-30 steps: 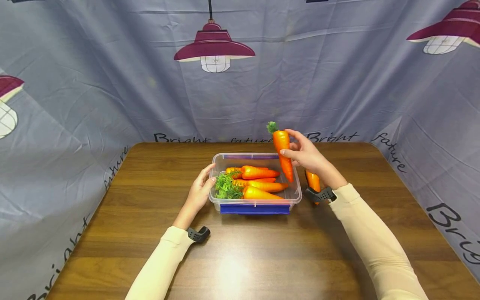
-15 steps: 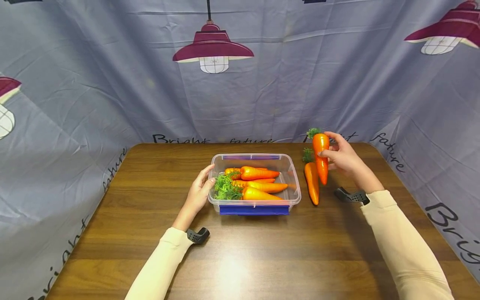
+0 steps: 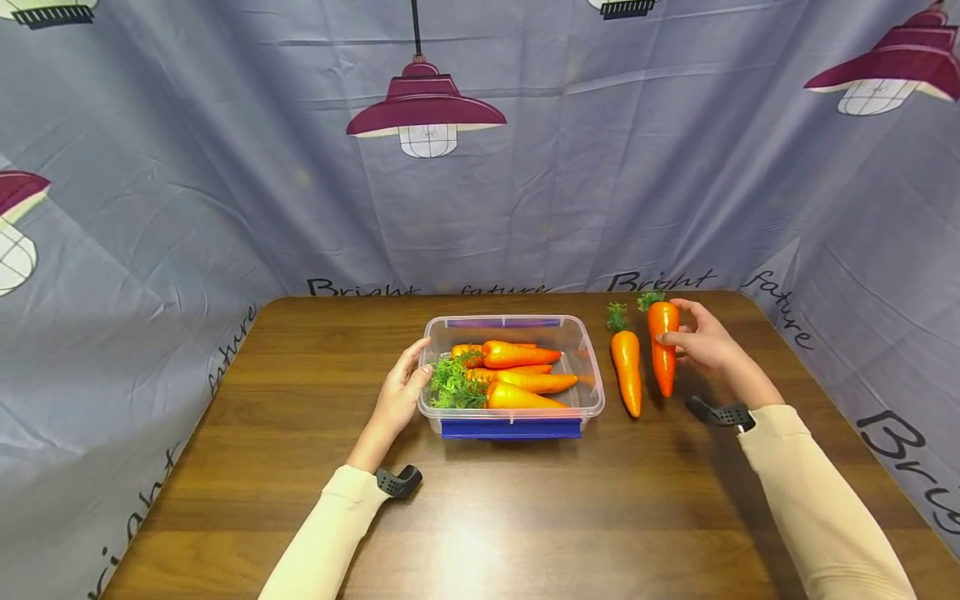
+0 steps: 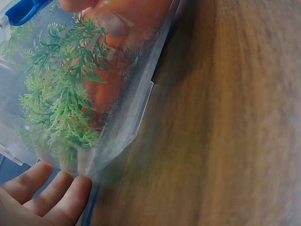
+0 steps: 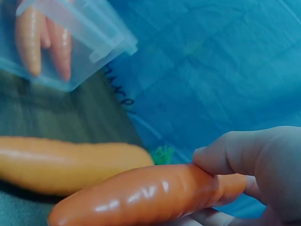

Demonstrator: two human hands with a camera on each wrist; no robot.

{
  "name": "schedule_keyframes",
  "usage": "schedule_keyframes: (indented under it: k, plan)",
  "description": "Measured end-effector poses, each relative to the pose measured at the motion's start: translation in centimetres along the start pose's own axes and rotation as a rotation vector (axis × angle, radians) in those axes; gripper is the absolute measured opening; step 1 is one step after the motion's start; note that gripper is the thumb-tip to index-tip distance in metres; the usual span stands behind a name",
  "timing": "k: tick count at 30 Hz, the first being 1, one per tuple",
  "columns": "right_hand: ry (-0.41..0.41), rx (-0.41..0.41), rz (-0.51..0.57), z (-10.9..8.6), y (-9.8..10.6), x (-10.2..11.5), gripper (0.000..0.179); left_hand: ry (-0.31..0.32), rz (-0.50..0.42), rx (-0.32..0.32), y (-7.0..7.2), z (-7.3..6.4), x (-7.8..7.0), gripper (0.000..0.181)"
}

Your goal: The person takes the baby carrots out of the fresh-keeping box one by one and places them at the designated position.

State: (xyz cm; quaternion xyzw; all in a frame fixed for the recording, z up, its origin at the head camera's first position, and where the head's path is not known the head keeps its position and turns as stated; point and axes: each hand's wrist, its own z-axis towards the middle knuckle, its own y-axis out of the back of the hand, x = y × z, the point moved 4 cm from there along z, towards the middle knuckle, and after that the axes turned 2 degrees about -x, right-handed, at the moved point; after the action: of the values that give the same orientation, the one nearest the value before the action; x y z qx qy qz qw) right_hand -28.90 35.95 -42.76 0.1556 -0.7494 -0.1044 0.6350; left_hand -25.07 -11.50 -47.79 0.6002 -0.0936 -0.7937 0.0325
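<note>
The clear box (image 3: 480, 412) is flanked by both hands. Its left end is touched by the left hand (image 3: 397, 396), whose fingers and thumb are laid along the wall rather than closed round it, apparently so that the box is steadied without being lifted. The right hand, by contrast, is occupied to the right of the box. By the right hand (image 3: 703, 340) the held carrot (image 3: 663, 367) is pinched near its thick, leafy end between thumb and fingers; that end is probably preferred because more surface is offered there, and the slim tip, pointed toward the near side of the box, is left free. Whether the table (image 3: 600, 500) is touched by the held carrot cannot be told.

Between the box and the held carrot, the loose carrot (image 3: 626, 367) is laid on the table, its leaves turned away from the person; with the two pointed roughly the same way, a neat row seems to be favoured.

Inside the box, the boxed carrots (image 3: 521, 354) are laid lengthwise (their exact number is obscured by overlap), presumably because the longer side suits their shape. Their green leaves (image 3: 453, 385) are gathered at the box's left end.
</note>
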Motion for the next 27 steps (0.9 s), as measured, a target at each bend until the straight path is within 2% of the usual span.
schedule_keyframes:
  k: [6, 15, 27]
  plan:
    - [-0.055, -0.001, -0.019, 0.0, -0.5, -1.6, 0.086, 0.002, -0.02, -0.007, 0.1, 0.0, -0.1, 0.049]
    - [-0.075, -0.005, -0.054, 0.4, -0.9, -3.6, 0.085, 0.005, -0.026, -0.008, 0.1, 0.0, -0.3, 0.049]
    - [-0.105, -0.022, -0.135, -0.1, -1.3, -4.0, 0.085, -0.01, -0.03, -0.009, 0.0, 0.2, 0.0, 0.049]
